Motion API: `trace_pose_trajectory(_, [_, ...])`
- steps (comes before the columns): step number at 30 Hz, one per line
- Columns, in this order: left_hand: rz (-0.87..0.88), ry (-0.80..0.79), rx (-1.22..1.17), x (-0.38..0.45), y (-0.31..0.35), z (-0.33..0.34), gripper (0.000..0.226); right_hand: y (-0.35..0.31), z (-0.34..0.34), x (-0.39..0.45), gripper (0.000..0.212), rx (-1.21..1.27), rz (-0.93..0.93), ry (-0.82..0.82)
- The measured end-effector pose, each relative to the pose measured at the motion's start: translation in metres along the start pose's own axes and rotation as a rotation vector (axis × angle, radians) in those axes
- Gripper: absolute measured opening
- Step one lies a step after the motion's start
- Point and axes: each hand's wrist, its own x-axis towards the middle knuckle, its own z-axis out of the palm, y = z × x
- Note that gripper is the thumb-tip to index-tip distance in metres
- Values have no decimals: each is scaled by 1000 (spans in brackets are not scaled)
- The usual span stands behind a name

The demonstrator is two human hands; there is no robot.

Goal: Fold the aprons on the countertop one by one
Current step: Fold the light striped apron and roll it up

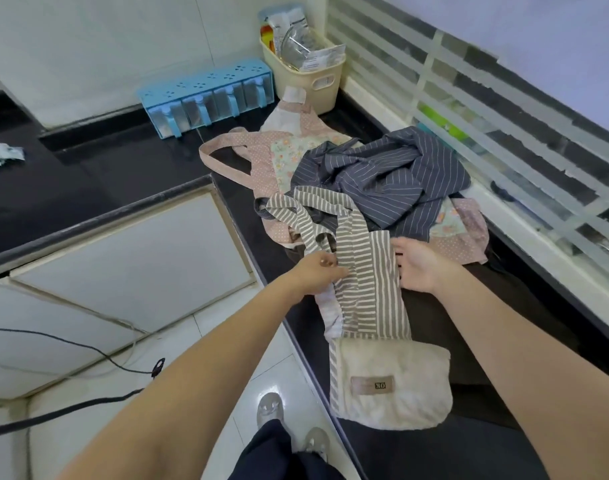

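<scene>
Black countertop [129, 168]. Nearest apron [365, 271] grey-and-white striped, with cream pocket [393, 386] bearing a tan label. Behind it, navy apron [393, 181] with thin white pinstripes. Under that one, pink apron [258, 157] with white dots and pale floral panel. Behind the pink one, blue spice rack [206, 95] and cream basket [306, 81].

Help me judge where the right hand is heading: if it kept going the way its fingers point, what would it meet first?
Probably the grey striped apron: the right hand is open, fingers pointing left at its edge, seemingly touching already.
</scene>
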Motion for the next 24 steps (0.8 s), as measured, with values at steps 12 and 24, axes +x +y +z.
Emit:
trace_pose_trajectory(12, [30, 186, 242, 21, -8, -10, 36, 1, 10, 27, 21, -195, 49, 112])
trace_pose_trajectory(24, [-38, 321, 125, 29, -17, -8, 17, -3, 11, 23, 24, -186, 39, -50])
